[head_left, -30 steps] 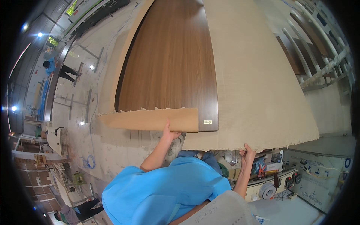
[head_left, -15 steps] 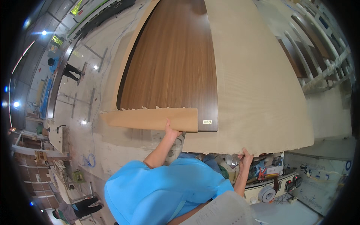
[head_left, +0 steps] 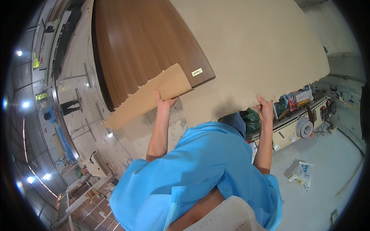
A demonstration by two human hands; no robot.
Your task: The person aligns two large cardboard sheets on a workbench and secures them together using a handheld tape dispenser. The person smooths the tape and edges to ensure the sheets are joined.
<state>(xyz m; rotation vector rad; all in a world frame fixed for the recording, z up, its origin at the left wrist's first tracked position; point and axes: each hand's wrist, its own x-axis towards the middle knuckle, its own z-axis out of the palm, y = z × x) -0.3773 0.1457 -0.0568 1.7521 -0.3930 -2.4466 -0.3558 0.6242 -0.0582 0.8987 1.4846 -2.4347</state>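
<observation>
A long brown wood-grain panel (head_left: pixel 142 42) with a small pale label (head_left: pixel 197 72) near its corner lies on a sheet of corrugated cardboard (head_left: pixel 262 50). Over the panel's near end is folded a torn-edged strip of brown cardboard (head_left: pixel 154 92). My left hand (head_left: pixel 166 102) pinches the near edge of this strip, thumb on top; the fingers are partly hidden. Further right, my right hand (head_left: pixel 264 108) grips the near edge of the corrugated sheet, which spreads out beyond the panel's right side.
Close to my right forearm stands a tool cart (head_left: pixel 285 134) with a grey tape roll (head_left: pixel 305 127) and several tools. A plastic bag (head_left: pixel 302 174) lies on the floor beyond it. Another person (head_left: pixel 52 114) stands far off at the left.
The whole view has turned, so the panel and cardboard now slant and sit further up and left. Both hands keep to the same cardboard edges.
</observation>
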